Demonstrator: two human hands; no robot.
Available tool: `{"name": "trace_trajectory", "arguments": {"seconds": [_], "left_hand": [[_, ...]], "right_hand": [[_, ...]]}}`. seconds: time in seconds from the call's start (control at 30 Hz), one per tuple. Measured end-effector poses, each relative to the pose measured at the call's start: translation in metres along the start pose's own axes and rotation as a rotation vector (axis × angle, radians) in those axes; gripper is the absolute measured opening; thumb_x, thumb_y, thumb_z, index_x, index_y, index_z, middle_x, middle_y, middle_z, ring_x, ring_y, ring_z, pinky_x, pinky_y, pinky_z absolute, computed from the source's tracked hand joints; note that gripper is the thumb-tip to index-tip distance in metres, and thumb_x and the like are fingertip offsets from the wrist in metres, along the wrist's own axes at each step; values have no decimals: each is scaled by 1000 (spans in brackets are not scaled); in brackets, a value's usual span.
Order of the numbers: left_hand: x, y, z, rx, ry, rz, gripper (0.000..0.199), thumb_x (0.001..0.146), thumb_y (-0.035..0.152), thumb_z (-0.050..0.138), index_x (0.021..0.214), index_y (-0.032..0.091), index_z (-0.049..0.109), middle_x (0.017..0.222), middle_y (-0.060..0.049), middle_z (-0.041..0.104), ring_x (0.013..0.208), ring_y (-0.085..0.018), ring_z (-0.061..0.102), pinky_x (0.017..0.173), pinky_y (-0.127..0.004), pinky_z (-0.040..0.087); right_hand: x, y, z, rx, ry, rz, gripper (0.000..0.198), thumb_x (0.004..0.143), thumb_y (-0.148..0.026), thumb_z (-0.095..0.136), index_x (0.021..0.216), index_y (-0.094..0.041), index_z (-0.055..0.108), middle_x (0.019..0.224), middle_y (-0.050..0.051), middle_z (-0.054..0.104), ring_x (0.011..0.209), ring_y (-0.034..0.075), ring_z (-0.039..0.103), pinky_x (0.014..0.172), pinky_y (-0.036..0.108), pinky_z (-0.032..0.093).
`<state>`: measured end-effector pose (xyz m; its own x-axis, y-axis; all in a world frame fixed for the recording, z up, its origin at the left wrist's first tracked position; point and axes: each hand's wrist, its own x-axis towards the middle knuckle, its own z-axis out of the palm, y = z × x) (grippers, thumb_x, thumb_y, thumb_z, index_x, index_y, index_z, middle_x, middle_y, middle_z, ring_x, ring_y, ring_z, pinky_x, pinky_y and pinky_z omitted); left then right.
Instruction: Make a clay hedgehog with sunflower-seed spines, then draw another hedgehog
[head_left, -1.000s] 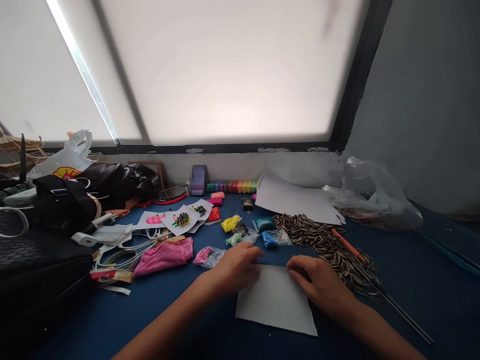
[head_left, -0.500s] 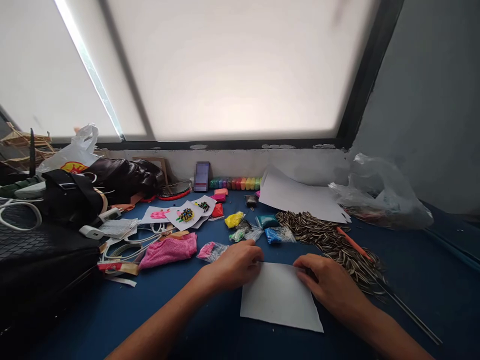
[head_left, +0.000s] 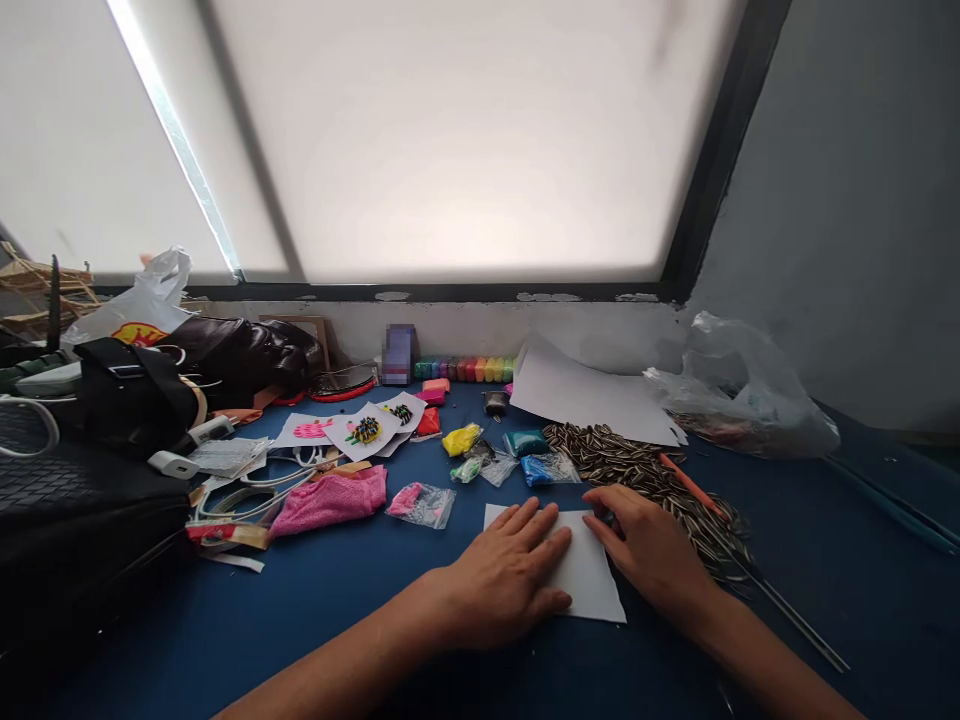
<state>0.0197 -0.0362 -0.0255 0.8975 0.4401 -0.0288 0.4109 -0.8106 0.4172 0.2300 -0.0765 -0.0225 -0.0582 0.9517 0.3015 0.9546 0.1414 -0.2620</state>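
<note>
A small sheet of white paper (head_left: 589, 575) lies on the blue tabletop in front of me. My left hand (head_left: 517, 570) rests flat across its left and middle part, fingers stretched out and covering much of it. At the top right corner of the sheet is my right hand (head_left: 637, 540), its thumb and forefinger closed about the edge and the other fingers curled under. Just beyond the paper sit a blue clay packet (head_left: 551, 469) and a teal one (head_left: 526, 443). Striped sunflower seeds (head_left: 611, 458) are heaped beside my right hand.
An orange-handled tool (head_left: 694, 485) lies over the seeds, its metal end pointing towards me. Larger white sheets (head_left: 585, 395) and a clear plastic bag (head_left: 742, 400) stand behind. Leftward are a pink cloth (head_left: 330, 500), decorated paper cards (head_left: 364, 430), cables and a black bag (head_left: 90, 540).
My left hand has gone from gripping the paper's top left edge to lying flat on it with fingers spread. My right hand stays at the top right corner. The view has shifted slightly.
</note>
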Motion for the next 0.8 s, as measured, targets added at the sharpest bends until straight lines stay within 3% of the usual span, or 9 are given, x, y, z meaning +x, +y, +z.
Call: {"name": "trace_trajectory", "arguments": {"seconds": [0.1, 0.23, 0.37, 0.5, 0.7, 0.8], "left_hand": [[1, 0, 7, -8, 6, -38, 65, 97, 49, 34, 151, 18, 18, 158, -13, 7, 145, -31, 0, 117, -53, 12], [2, 2, 8, -22, -16, -46, 69, 96, 51, 33, 152, 15, 14, 158, -13, 4, 146, -29, -3, 118, -50, 8], [1, 3, 4, -57, -46, -61, 84, 92, 58, 38, 151, 5, 10, 157, -16, 1, 146, -28, -2, 119, -46, 6], [-1, 2, 1, -74, -33, -39, 87, 90, 61, 41, 151, 7, 10, 157, -16, 1, 146, -29, -2, 119, -48, 6], [-1, 0, -7, -90, 82, -69, 58, 97, 42, 37, 148, 14, 29, 156, -11, 19, 146, -24, 11, 120, -45, 13], [-2, -1, -6, -48, 38, -80, 63, 94, 41, 43, 148, 13, 27, 157, -13, 15, 146, -27, 8, 119, -47, 13]], "right_hand": [[-1, -3, -3, -25, 29, -66, 21, 92, -22, 47, 92, -19, 67, 92, 7, 67, 82, 20, 65, 72, 32, 51], [-6, -14, 1, -94, 57, -157, 21, 91, -20, 49, 99, -17, 68, 108, 12, 63, 102, 24, 59, 89, 39, 47], [-11, -21, 12, -196, 27, -212, 21, 87, -11, 50, 100, -16, 67, 98, 10, 65, 86, 22, 60, 78, 36, 49], [-15, -20, 24, -312, 29, -234, 25, 82, -4, 51, 98, -15, 66, 95, 11, 66, 81, 23, 59, 74, 35, 47], [-16, -16, 30, -390, 42, -272, 30, 81, 0, 49, 101, -16, 64, 96, 11, 66, 82, 23, 59, 74, 34, 46], [-16, -15, 28, -390, 35, -287, 29, 81, -1, 49, 101, -16, 64, 99, 11, 66, 84, 23, 59, 75, 34, 46]]}}
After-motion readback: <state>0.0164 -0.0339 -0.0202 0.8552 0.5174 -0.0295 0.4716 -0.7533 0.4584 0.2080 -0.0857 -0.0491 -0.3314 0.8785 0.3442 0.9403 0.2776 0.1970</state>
